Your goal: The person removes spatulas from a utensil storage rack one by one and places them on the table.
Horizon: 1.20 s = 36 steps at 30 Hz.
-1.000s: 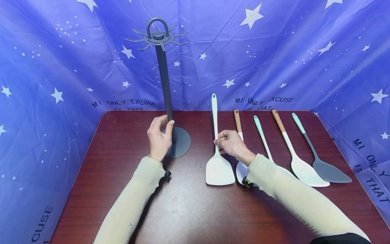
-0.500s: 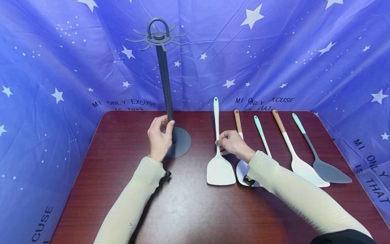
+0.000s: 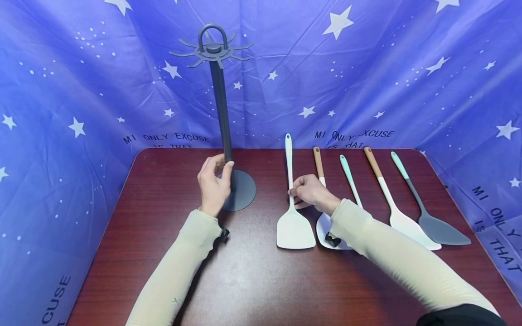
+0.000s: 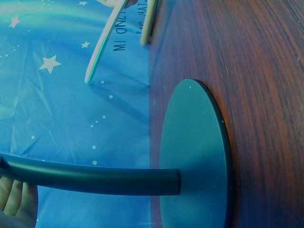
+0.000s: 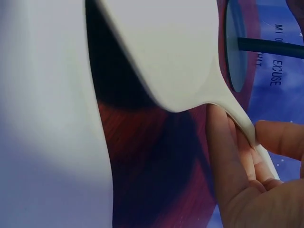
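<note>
My left hand (image 3: 214, 184) grips the lower pole of a dark grey utensil stand (image 3: 220, 108), thumb on the right side. The stand's round base (image 4: 197, 147) rests on the table in the left wrist view. To the right, my right hand (image 3: 313, 191) pinches the slim handle of a white spatula (image 3: 295, 231) just above its blade. Thumb and fingers close round that neck in the right wrist view. The handle's far end is raised off the table in the left wrist view. Hooks (image 3: 214, 53) at the stand's top carry nothing.
Right of the spatula lie several utensils: a wooden-handled one (image 3: 318, 163) partly behind my right arm, a mint-handled one (image 3: 350, 176), a white wooden-handled turner (image 3: 412, 231) and a grey turner (image 3: 442, 228). A blue star-patterned curtain (image 3: 269, 104) surrounds the dark red table (image 3: 244, 290).
The white spatula's handle end has come down and slightly right, the blade shifting a little right. My right hand has moved only slightly. The left hand and the stand keep their place.
</note>
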Each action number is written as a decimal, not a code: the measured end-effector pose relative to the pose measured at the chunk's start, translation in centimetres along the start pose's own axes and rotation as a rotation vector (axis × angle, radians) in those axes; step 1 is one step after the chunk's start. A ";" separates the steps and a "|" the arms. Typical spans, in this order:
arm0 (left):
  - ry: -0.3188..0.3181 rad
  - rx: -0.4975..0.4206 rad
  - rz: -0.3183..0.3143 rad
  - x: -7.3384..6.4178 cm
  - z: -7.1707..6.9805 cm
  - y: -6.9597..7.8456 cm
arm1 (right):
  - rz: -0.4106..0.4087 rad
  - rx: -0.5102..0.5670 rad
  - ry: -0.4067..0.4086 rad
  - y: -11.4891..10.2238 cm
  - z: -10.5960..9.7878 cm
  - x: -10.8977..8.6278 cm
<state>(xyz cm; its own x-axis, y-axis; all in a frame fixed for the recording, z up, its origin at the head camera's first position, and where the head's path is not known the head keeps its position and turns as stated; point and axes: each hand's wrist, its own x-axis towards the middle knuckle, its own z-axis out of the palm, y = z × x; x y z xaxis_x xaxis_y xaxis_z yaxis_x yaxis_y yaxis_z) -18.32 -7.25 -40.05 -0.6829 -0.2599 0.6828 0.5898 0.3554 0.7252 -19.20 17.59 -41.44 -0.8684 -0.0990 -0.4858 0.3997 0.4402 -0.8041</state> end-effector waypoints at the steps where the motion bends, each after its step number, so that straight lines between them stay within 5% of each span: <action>1: -0.001 0.000 0.001 0.0 0.0 0.0 | 0.007 -0.003 -0.003 0.0 0.0 0.0; 26: -0.007 -0.002 0.002 0.0 -0.1 0.0 | 0.090 -0.039 -0.052 0.2 0.3 0.8; 33: -0.018 -0.002 -0.017 -0.5 0.3 -3.1 | 0.099 -0.061 -0.065 0.1 0.5 1.0; 36: -0.006 -0.004 -0.007 -0.2 0.2 -1.6 | 0.097 -0.070 -0.061 0.2 0.5 1.1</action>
<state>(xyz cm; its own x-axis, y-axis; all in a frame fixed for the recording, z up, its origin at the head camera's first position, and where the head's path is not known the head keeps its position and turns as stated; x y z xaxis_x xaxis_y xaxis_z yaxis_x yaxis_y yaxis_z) -19.23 -7.61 -41.37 -0.6896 -0.2568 0.6772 0.5869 0.3497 0.7303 -19.97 17.12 -42.32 -0.8066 -0.1060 -0.5815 0.4575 0.5109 -0.7277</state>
